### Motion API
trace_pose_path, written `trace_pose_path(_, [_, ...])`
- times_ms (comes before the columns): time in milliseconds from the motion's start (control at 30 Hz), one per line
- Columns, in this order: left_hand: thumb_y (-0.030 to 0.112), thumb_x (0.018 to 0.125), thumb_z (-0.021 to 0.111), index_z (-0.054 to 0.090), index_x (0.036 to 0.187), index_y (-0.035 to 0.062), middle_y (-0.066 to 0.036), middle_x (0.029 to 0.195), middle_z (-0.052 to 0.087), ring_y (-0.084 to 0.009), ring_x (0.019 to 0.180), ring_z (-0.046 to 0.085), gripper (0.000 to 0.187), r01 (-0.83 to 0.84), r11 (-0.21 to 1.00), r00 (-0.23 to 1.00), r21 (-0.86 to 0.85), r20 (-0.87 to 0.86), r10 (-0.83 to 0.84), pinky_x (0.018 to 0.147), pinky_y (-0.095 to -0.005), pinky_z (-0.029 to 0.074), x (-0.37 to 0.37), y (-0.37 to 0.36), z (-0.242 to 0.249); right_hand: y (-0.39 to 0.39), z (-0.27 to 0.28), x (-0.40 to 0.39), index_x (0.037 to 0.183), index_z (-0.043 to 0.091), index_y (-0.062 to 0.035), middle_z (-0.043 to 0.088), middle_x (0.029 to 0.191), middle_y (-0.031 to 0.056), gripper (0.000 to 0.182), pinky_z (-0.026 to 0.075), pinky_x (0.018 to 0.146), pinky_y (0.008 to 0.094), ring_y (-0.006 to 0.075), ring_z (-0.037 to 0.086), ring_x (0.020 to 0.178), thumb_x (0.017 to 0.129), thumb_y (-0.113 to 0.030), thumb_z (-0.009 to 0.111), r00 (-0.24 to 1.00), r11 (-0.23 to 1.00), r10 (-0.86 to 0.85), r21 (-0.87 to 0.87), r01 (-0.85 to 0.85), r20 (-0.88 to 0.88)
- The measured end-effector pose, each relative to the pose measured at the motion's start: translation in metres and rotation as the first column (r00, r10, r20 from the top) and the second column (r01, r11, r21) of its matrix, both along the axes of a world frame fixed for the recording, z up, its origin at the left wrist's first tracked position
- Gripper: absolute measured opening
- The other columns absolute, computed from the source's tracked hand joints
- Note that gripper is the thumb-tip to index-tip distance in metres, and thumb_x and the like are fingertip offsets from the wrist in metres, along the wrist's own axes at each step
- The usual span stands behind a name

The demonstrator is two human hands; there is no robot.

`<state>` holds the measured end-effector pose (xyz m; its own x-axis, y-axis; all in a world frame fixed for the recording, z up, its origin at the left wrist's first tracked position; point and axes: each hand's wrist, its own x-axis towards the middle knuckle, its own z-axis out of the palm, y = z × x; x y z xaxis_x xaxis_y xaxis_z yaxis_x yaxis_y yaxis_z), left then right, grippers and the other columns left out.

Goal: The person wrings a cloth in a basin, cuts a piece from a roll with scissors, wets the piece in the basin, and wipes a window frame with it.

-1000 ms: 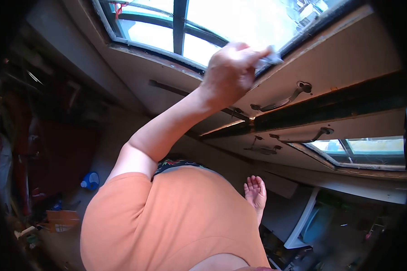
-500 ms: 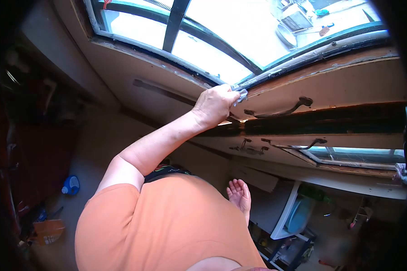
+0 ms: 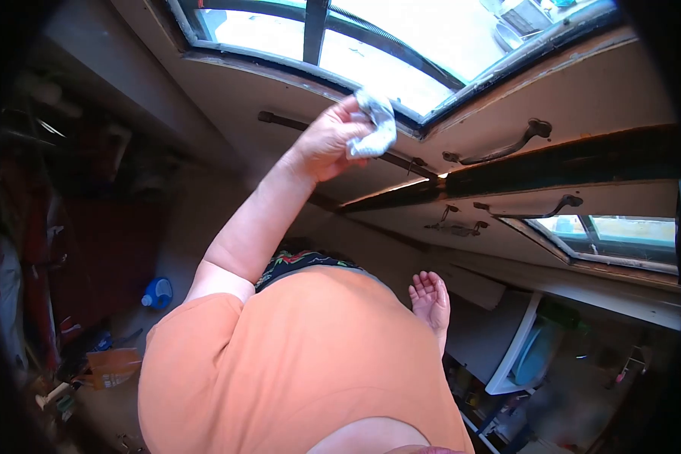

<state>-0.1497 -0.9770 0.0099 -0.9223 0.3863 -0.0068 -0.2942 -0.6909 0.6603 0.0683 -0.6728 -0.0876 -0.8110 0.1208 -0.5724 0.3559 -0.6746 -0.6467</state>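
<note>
My left hand [image 3: 329, 140] is raised in front of the door's window, its fingers closed on a crumpled pale cloth or paper [image 3: 377, 129]. The wad overlaps the lower edge of the window frame [image 3: 261, 62] in view; whether it touches cannot be told. Low beside my belly, my right hand [image 3: 430, 301] has its palm up and its fingers a little curled, holding nothing. To the right of the window corner is a dark curved handle [image 3: 507, 151] on the pale door panel.
A second door panel with a handle [image 3: 533, 209] and a window [image 3: 620, 231] stands at the right. Below it are a white-edged shelf with a blue basin [image 3: 528, 356]. On the floor at the left lie a blue bottle [image 3: 157, 293] and an orange-brown box [image 3: 113, 368].
My left hand has drawn back from the window frame's corner, up and left in view, and more of the cloth shows. The whole view has shifted. My right hand remains open.
</note>
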Motion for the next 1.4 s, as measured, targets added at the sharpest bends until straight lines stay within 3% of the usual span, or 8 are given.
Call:
trace_pose_path(67, [0.0, 0.085, 0.05, 0.058, 0.106, 0.0092, -0.004, 0.088, 0.062, -0.0133, 0.081, 0.063, 0.024, -0.297, 0.938, 0.932, -0.176, -0.267, 0.245, 0.062, -0.025, 0.054, -0.008, -0.01, -0.006, 0.003, -0.003, 0.0, 0.103, 0.056, -0.008, 0.059, 0.103, 0.0062, 0.022, 0.044, 0.083, 0.036, 0.0218, 0.054, 0.099, 0.089, -0.024, 0.05, 1.0, 1.0, 0.0, -0.002, 0.0, -0.006])
trace_pose_path(133, [-0.002, 0.081, 0.054, 0.061, 0.099, 0.0107, -0.005, 0.087, 0.063, -0.0161, 0.083, 0.062, 0.023, -0.733, 0.532, 0.634, -0.424, -0.708, 0.31, 0.069, -0.0264, 0.053, -0.015, -0.012, -0.009, 0.006, -0.008, 0.001, 0.103, 0.056, -0.0079, 0.059, 0.103, 0.0062, 0.022, 0.044, 0.083, 0.0361, 0.0215, 0.055, 0.099, 0.089, -0.024, 0.051, 1.0, 1.0, -0.005, -0.02, 0.005, -0.007])
trace_pose_path(200, [-0.002, 0.073, 0.059, 0.063, 0.093, 0.0128, -0.006, 0.087, 0.063, -0.0206, 0.079, 0.062, 0.026, -0.968, 0.043, 0.236, -0.247, -0.956, -0.176, 0.068, -0.0284, 0.052, -0.014, -0.003, 0.004, 0.007, -0.013, -0.001, 0.103, 0.056, -0.0078, 0.059, 0.103, 0.0062, 0.022, 0.044, 0.082, 0.0362, 0.0215, 0.055, 0.099, 0.089, -0.024, 0.051, 1.0, 1.0, -0.004, -0.028, 0.004, 0.001])
trace_pose_path(233, [0.001, 0.067, 0.06, 0.062, 0.089, 0.0156, -0.005, 0.087, 0.062, -0.0225, 0.078, 0.061, 0.026, -0.99, 0.038, 0.126, -0.139, -0.961, -0.247, 0.067, -0.0304, 0.05, -0.014, 0.013, 0.005, 0.008, -0.014, -0.002, 0.102, 0.057, -0.0078, 0.06, 0.103, 0.0062, 0.022, 0.044, 0.082, 0.0364, 0.0217, 0.055, 0.098, 0.089, -0.024, 0.051, 1.0, 1.0, -0.009, -0.029, 0.009, -0.004])
trace_pose_path(467, [0.014, 0.068, 0.056, 0.056, 0.071, 0.0141, 0.002, 0.074, 0.052, -0.0136, 0.078, 0.054, 0.003, -0.979, -0.105, 0.201, -0.174, -0.756, -0.623, 0.064, -0.0288, 0.041, -0.022, 0.035, 0.003, 0.009, -0.022, -0.009, 0.103, 0.057, -0.0081, 0.059, 0.104, 0.0059, 0.022, 0.044, 0.081, 0.0361, 0.0217, 0.054, 0.098, 0.088, -0.025, 0.052, 0.998, 0.999, 0.05, -0.014, -0.05, -0.029])
trace_pose_path(867, [0.014, 0.068, 0.057, 0.06, 0.065, 0.0122, -0.001, 0.075, 0.056, -0.0161, 0.084, 0.055, 0.005, -0.972, -0.059, 0.197, -0.228, -0.651, -0.733, 0.075, -0.0303, 0.043, -0.039, -0.023, 0.014, -0.021, -0.021, -0.02, 0.103, 0.056, -0.0082, 0.057, 0.106, 0.0053, 0.023, 0.04, 0.086, 0.0369, 0.0208, 0.052, 0.1, 0.089, -0.026, 0.05, 0.999, 0.999, -0.035, -0.007, 0.034, -0.011])
trace_pose_path(1000, [0.014, 0.065, 0.057, 0.058, 0.062, 0.0113, -0.003, 0.075, 0.055, -0.0172, 0.082, 0.055, 0.004, -0.922, -0.221, 0.38, -0.318, -0.641, -0.666, 0.072, -0.0315, 0.043, -0.047, -0.073, 0.015, -0.035, -0.026, -0.02, 0.104, 0.055, -0.0081, 0.057, 0.106, 0.0058, 0.023, 0.04, 0.086, 0.0365, 0.0207, 0.052, 0.1, 0.09, -0.025, 0.048, 1.0, 1.0, -0.026, -0.018, 0.026, -0.015])
trace_pose_path(1400, [0.015, 0.069, 0.056, 0.058, 0.071, 0.0134, 0.003, 0.07, 0.051, -0.0125, 0.07, 0.052, 0.003, -0.853, -0.507, 0.312, 0.124, -0.658, -0.686, 0.055, -0.0278, 0.037, -0.064, -0.232, 0.023, -0.09, -0.002, -0.055, 0.103, 0.055, -0.0085, 0.058, 0.104, 0.0059, 0.022, 0.042, 0.084, 0.0355, 0.0202, 0.053, 0.098, 0.091, -0.025, 0.047, 0.999, 0.998, 0.039, 0.045, -0.039, 0.017])
